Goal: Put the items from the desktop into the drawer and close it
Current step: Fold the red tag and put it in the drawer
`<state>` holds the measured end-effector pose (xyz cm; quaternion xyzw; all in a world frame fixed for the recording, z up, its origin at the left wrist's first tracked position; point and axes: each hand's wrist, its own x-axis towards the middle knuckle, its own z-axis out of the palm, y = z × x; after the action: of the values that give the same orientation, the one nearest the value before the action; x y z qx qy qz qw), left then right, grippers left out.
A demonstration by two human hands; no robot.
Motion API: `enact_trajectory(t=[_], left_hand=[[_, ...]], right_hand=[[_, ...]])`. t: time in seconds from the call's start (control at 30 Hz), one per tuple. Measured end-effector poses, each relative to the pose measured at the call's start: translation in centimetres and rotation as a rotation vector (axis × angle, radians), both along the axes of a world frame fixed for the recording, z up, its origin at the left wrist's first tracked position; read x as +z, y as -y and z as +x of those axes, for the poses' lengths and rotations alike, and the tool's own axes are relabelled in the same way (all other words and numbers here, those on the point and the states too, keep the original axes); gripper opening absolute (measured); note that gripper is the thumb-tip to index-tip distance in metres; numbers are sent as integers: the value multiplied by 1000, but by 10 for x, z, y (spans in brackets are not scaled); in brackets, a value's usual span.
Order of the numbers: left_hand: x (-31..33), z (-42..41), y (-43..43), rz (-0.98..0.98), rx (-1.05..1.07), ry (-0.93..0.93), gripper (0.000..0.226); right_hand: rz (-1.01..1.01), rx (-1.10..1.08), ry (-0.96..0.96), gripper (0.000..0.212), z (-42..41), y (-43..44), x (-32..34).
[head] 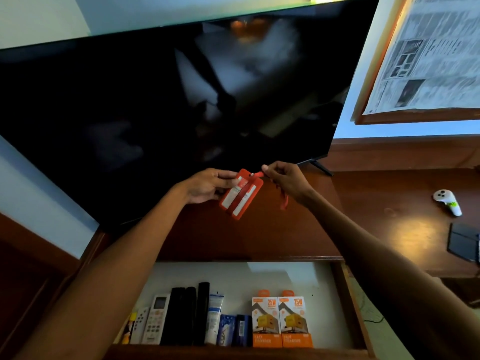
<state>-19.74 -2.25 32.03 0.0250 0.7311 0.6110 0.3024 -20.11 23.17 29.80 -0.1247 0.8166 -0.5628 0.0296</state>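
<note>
two red tags (pixel 241 194) between both hands

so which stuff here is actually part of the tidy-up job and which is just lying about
Part of the job:
- red luggage tags, held in both hands: left hand, right hand
- open drawer, already holding remotes and two orange charger boxes

Just there:
- television
- newspaper
- white controller and black item on the desk, possibly next
</note>
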Motion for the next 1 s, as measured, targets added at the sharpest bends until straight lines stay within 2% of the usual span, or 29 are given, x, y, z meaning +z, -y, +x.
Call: enact_trajectory(t=[0.23, 0.43, 0.53, 0.63, 0.83, 0.9, 1.0], left_hand=[[-12, -2, 11, 387, 110, 74, 61], [-13, -1, -10, 568, 355, 114, 39], [-8, -4, -27, 510, 513, 102, 15], [-5, -7, -38, 479, 635, 116, 8], [-9, -9, -43, 427, 810, 79, 28], [-10, -9, -43, 312, 842, 2, 30], [-10, -9, -44, 124, 849, -141, 20]], right_hand=[[-53, -19, -29, 28, 17, 7, -4], [0, 129, -44, 22, 23, 13, -10], [36, 153, -39, 21, 25, 15, -15], [83, 135, -7, 26, 28, 17, -18], [217, 210, -24, 28, 41, 27, -17], [258, 209, -85, 26, 43, 25, -17], [260, 180, -117, 20, 42, 18, -14]])
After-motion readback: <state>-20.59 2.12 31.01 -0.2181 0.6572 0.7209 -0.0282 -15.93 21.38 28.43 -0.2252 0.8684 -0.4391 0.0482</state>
